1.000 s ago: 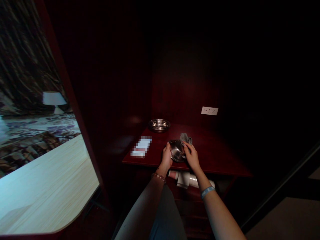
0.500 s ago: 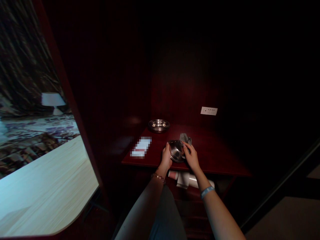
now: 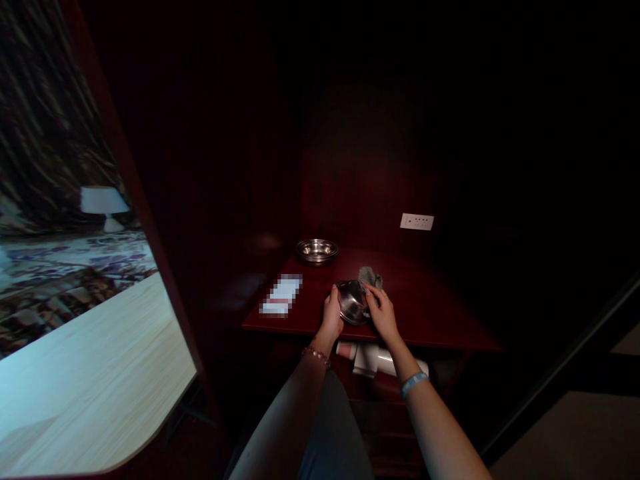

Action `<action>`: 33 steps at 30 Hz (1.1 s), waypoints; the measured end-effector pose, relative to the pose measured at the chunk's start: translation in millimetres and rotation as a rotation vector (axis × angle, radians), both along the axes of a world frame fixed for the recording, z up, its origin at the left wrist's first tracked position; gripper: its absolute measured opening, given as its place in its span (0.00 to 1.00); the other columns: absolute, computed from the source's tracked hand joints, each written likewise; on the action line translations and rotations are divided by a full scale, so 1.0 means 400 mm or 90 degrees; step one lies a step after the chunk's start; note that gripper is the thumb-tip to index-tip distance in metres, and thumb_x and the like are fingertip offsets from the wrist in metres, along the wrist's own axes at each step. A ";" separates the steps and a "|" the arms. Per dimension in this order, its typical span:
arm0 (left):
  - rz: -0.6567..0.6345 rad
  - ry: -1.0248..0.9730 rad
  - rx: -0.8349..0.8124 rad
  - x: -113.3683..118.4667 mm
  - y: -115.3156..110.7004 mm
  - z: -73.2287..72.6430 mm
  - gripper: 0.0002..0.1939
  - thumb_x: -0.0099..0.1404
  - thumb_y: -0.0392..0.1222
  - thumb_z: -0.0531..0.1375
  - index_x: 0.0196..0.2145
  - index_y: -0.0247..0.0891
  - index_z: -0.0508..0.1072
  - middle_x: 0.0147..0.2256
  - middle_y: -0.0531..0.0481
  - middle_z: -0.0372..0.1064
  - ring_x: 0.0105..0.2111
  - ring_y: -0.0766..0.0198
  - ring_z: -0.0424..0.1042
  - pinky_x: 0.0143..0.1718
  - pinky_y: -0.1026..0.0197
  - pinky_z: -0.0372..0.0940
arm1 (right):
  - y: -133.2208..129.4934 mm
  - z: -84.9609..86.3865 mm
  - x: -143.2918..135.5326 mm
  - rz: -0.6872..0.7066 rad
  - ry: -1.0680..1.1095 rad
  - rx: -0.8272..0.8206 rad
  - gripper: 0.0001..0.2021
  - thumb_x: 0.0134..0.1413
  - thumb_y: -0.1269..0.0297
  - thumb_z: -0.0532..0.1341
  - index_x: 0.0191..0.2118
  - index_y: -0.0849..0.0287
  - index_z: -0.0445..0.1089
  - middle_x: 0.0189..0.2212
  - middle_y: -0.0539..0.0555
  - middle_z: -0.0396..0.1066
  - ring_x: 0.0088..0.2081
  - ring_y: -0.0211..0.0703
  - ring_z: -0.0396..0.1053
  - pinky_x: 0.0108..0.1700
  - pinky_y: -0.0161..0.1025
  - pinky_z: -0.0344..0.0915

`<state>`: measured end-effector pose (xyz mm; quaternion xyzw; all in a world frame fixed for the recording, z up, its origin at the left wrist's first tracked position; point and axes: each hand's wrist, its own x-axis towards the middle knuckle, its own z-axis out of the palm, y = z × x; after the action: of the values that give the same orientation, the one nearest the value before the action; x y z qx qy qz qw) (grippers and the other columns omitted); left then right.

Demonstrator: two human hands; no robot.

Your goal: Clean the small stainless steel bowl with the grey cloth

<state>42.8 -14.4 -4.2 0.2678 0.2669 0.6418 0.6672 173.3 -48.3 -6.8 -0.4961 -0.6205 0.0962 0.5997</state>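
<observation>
A shiny metal bowl (image 3: 352,301) is tilted over the front of the dark red shelf, its outer side towards me. My left hand (image 3: 332,315) grips its left rim, thumb on the outside. On the bowl's right side, my right hand (image 3: 380,308) presses a crumpled grey cloth (image 3: 370,276) against the metal; part of the cloth sticks out beyond the fingers. Farther back at the left stand stacked metal bowls (image 3: 317,251), apart from both hands.
The red shelf (image 3: 425,300) has a blurred-out white item (image 3: 283,295) at its left. Paper cups (image 3: 346,349) and a white roll-like object lie below. A socket (image 3: 417,221) is on the back wall. A pale wooden table (image 3: 100,380) stands left, beyond the cabinet's side panel.
Both hands keep their hold on the bowl and cloth with hardly any movement. The view has shifted very slightly.
</observation>
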 end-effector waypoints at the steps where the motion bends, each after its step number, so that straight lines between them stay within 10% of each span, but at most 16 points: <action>1: 0.000 0.001 0.001 0.000 -0.001 0.001 0.18 0.63 0.53 0.58 0.38 0.34 0.73 0.35 0.41 0.77 0.36 0.59 0.76 0.41 0.60 0.68 | -0.001 0.000 0.000 0.001 0.000 -0.001 0.20 0.62 0.52 0.52 0.51 0.55 0.73 0.47 0.58 0.73 0.48 0.48 0.70 0.55 0.45 0.63; 33: -0.064 -0.125 -0.106 -0.027 0.004 0.015 0.25 0.68 0.56 0.49 0.46 0.32 0.73 0.39 0.39 0.77 0.41 0.53 0.76 0.48 0.51 0.68 | -0.005 -0.009 0.000 0.014 -0.019 -0.058 0.21 0.63 0.51 0.52 0.54 0.53 0.71 0.49 0.54 0.74 0.52 0.50 0.72 0.56 0.45 0.64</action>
<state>32.2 -13.0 1.7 0.1605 0.2387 0.6065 0.7412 173.2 -50.4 -10.5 -0.5174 -0.6299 0.1231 0.5660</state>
